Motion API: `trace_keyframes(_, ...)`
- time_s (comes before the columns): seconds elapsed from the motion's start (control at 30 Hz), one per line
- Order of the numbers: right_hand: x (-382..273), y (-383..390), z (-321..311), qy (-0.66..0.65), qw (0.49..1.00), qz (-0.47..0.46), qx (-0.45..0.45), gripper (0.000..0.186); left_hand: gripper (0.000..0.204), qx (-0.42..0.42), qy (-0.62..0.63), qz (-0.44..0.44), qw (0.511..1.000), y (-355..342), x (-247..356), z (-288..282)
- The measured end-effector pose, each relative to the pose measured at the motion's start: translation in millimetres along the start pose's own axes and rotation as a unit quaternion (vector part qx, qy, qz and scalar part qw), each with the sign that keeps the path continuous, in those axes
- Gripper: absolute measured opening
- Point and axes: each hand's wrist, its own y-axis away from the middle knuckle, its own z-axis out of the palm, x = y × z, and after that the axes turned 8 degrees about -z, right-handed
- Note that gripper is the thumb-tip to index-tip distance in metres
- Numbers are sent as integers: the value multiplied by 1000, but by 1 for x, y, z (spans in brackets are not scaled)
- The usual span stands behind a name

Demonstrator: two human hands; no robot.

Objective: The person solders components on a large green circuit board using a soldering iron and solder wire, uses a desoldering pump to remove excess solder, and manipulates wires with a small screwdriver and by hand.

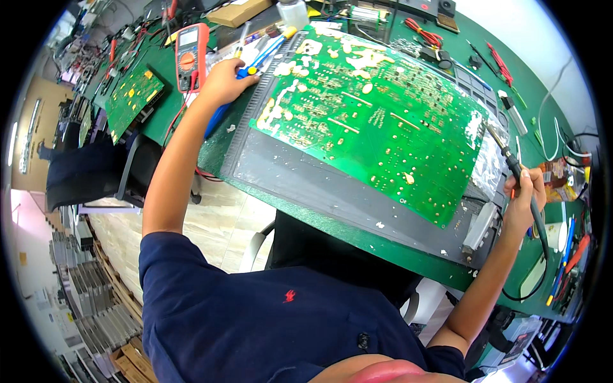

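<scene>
A large green circuit board [383, 137], solder side up with white residue patches, lies on a grey mat [281, 167]. In my right hand [529, 191] is a soldering iron [511, 159], its tip pointing toward the board's right edge beside a clear plastic bag [490, 163]. My left hand [225, 83] is at the mat's far left corner, fingers closed round a blue and yellow solder sucker [268, 52]. A red multimeter [189, 56] stands just left of it.
A smaller circuit board [133, 102] lies at the left end of the bench. Near the mat's right front is a grey metal block [480, 228]. The iron's black cable [543, 249] loops over the right edge. Red test leads [498, 62] and a red wire coil [424, 32] lie behind.
</scene>
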Motion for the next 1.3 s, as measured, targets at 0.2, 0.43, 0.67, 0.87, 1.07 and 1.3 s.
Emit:
trace_keyframes(0.2,-12,2,5,5,999,-20,-25,19,48,5,126,-26,992,15,-6,-32)
trace_keyframes(0.43,-25,2,11,-31,999,-9,-34,20,43,19,456,35,889,72,54,-125)
trace_keyframes(0.67,-22,3,14,-43,999,-7,-25,18,64,-189,695,309,621,59,141,-137)
trace_keyframes(0.87,-23,3,16,-61,998,-7,-27,16,51,-229,784,281,504,30,269,-99)
trace_keyframes(1.07,-22,2,15,-74,997,-7,-29,15,23,-155,784,318,510,26,348,-48)
trace_keyframes(1.3,-21,1,12,-66,997,-10,-46,16,23,-141,803,300,496,12,365,-18)
